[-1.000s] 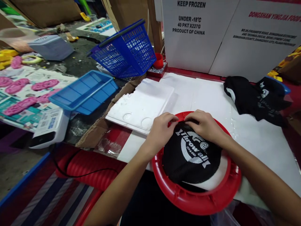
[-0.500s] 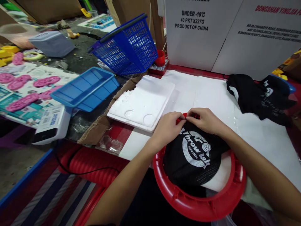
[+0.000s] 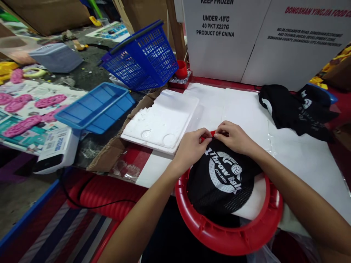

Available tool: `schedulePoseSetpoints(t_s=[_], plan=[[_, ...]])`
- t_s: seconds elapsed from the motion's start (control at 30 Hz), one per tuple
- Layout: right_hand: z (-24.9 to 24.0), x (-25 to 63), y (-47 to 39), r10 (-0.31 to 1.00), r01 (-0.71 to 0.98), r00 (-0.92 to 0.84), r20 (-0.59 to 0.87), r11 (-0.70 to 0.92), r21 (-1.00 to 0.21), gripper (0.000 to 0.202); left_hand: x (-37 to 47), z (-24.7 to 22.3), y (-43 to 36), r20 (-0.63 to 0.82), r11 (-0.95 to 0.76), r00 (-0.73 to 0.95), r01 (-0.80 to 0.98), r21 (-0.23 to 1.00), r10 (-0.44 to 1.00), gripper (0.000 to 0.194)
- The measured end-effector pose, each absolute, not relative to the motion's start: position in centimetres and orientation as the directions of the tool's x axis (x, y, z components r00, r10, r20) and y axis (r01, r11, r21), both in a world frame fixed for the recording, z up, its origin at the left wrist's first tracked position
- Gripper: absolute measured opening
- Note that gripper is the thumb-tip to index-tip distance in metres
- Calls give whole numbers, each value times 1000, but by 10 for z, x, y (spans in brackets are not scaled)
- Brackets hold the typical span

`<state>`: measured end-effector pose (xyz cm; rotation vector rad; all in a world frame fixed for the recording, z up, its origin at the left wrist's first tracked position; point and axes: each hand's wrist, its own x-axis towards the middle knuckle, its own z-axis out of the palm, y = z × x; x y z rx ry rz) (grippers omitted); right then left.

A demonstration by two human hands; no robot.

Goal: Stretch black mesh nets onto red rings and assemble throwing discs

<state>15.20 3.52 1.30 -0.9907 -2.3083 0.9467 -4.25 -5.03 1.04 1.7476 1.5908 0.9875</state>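
Note:
A red plastic ring [image 3: 227, 239] lies tilted over the table's near edge. Inside it is a black printed fabric [image 3: 223, 175] with white "Throw Ball" lettering and a mesh part. At the ring's far rim my left hand [image 3: 193, 146] pinches the fabric's edge, fingers closed. Close beside it, my right hand [image 3: 233, 137] also pinches that edge between thumb and fingers. The fabric does not reach the ring's right side, where a gap shows. Exactly how the edge sits on the far rim is hidden by my fingers.
More black printed fabric [image 3: 296, 109] lies at the right. Left of my hands is a white foam slab [image 3: 161, 118]. Beyond stand a blue basket [image 3: 142, 58], a blue tray [image 3: 95, 106], a small red cup [image 3: 181, 69] and a large white carton [image 3: 219, 47]. Pink bundles [image 3: 22, 124] lie far left.
The view has shifted slightly. Both hands keep their pinch on the fabric edge at the far rim; the right hand's fingers have lifted and bent a little.

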Motion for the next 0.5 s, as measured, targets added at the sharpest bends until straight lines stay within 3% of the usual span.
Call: schedulePoseSetpoints(t_s=[0.2, 0.33, 0.43, 0.5], plan=[[3, 146, 30, 761, 456, -611, 218, 564, -688, 13, -39, 9, -48, 166, -147, 40, 695, 704, 985, 14], [7, 140, 30, 756, 528, -618, 216, 602, -599, 14, -38, 11, -52, 157, -232, 179, 859, 456, 971, 23], [29, 160, 20, 687, 586, -693, 218, 713, -384, 14, -38, 20, -62, 52, -260, 256, 931, 254, 965, 23], [47, 186, -2, 681, 660, -696, 226, 731, -172, 21, -35, 29, -72, -14, -155, 159, 975, 162, 987, 25]])
